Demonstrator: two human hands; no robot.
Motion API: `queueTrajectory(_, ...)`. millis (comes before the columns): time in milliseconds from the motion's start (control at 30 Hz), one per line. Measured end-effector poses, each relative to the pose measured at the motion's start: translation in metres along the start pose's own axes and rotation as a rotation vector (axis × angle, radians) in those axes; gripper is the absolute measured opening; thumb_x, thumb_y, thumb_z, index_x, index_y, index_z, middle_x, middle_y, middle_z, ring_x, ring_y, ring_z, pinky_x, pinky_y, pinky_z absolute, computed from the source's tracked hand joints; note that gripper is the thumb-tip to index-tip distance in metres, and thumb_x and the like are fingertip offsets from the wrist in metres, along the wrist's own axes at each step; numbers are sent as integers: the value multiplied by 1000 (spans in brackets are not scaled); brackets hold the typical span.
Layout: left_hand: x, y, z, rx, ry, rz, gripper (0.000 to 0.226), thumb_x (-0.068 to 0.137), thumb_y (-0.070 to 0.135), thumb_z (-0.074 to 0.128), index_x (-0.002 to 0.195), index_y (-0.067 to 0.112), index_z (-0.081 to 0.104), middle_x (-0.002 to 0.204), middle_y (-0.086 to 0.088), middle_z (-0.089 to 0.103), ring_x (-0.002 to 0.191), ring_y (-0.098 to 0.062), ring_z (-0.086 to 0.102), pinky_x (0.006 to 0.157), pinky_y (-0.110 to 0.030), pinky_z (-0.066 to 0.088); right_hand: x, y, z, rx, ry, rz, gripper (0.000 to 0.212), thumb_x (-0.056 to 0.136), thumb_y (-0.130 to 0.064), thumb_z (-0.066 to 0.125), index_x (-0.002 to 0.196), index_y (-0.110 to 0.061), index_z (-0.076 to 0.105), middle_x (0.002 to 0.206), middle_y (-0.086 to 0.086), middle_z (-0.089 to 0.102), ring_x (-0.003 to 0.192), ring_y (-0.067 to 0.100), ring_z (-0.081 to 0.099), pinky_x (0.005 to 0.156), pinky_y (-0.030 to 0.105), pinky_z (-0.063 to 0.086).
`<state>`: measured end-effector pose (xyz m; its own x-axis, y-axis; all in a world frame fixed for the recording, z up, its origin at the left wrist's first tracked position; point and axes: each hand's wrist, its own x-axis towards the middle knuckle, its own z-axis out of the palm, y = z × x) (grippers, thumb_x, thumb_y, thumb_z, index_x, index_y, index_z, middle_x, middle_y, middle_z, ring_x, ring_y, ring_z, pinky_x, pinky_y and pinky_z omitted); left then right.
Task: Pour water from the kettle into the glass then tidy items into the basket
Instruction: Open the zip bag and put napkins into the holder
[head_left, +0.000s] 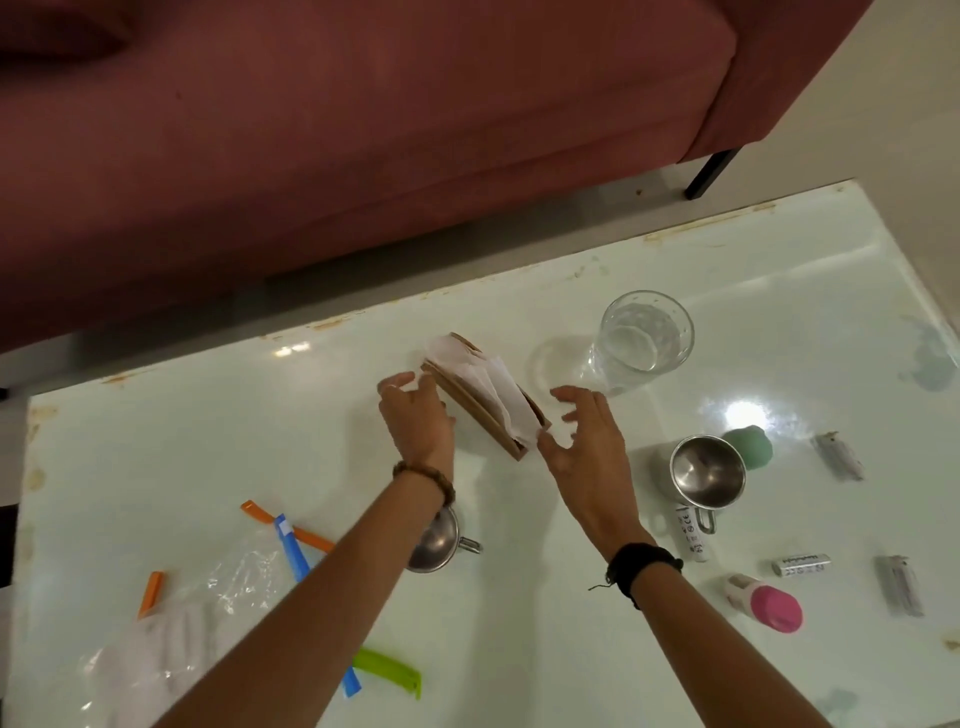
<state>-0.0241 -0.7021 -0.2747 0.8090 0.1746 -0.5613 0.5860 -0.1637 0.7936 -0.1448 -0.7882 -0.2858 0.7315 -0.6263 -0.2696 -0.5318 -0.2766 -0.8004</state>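
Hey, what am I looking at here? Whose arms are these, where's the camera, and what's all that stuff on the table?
No machine here: a person wears a camera on the head, looking down at their own arms. The left hand and right hand flank a wooden napkin holder with white napkins; the left touches it, and neither has closed a grip. On the white table stand a glass of water, two steel cups, coloured bag clips, a plastic bag, batteries and a pink-capped bottle. A red sofa sits behind. No kettle or basket shows.

sofa (363, 130) maroon | table (571, 649) pale green-white | clips (387, 667) orange, blue, green | cap (777, 608) pink | glass (647, 338) clear
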Motion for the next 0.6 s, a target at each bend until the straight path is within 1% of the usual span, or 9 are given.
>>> queueTrajectory(67,-19,-8,-2,-79,-115,-19,17,93,14,47,109,16,42,95,-3,51,88,-22,55,67,-25,49,5,-1,-2,77,-119,-4,50,88,-14,58,134,-19,41,135,-3,49,122,13,47,90,20,36)
queueTrajectory(133,-33,-15,-7,-79,-281,-10,27,95,19,45,122,16,44,104,-3,57,98,-21,58,76,-26,50,5,-2,-1,165,-227,-11,51,92,-13,53,141,-17,36,141,-5,46,129,10,42,97,9,30)
queueTrajectory(200,-37,-20,-12,-21,-427,52,35,95,28,45,130,23,44,104,7,63,99,-13,61,80,-23,51,1,-3,0,207,-241,-62,44,96,-13,46,139,-18,40,128,-20,52,116,-2,48,88,-4,31)
queueTrajectory(233,-36,-20,-14,6,-468,79,36,95,30,46,131,26,43,101,12,63,97,-7,61,79,-20,51,-1,-3,0,209,-225,-89,41,97,-11,44,137,-19,43,118,-26,54,106,-8,50,83,-5,34)
queueTrajectory(300,-30,-18,-17,52,-520,97,38,95,25,47,133,27,42,96,16,63,92,-1,61,72,-15,54,-3,0,0,189,-205,-121,39,98,-9,40,135,-19,46,111,-19,61,96,-4,56,82,1,42)
queueTrajectory(367,-27,-15,-18,79,-549,76,41,96,19,47,136,23,42,97,11,64,92,-7,62,67,-13,55,-5,3,-1,172,-209,-128,38,100,-10,38,136,-19,45,112,-8,64,98,8,61,84,6,44)
queueTrajectory(467,-31,-16,-20,91,-566,69,41,96,18,46,136,20,44,110,-1,64,102,-20,63,74,-18,56,-8,5,-4,148,-204,-139,37,100,-13,38,136,-18,45,107,-7,65,96,15,65,83,7,45)
queueTrajectory(533,-35,-19,-20,98,-546,83,39,96,19,46,135,19,47,112,-5,64,106,-23,63,81,-24,56,-9,5,-5,133,-212,-135,37,99,-15,41,135,-19,47,108,-2,69,97,19,66,86,19,50)
queueTrajectory(600,-37,-21,-21,124,-511,115,37,96,19,45,133,18,50,107,-4,66,105,-23,64,84,-28,55,-10,5,-5,120,-228,-115,36,99,-17,43,134,-19,49,108,5,72,96,24,67,88,34,52)
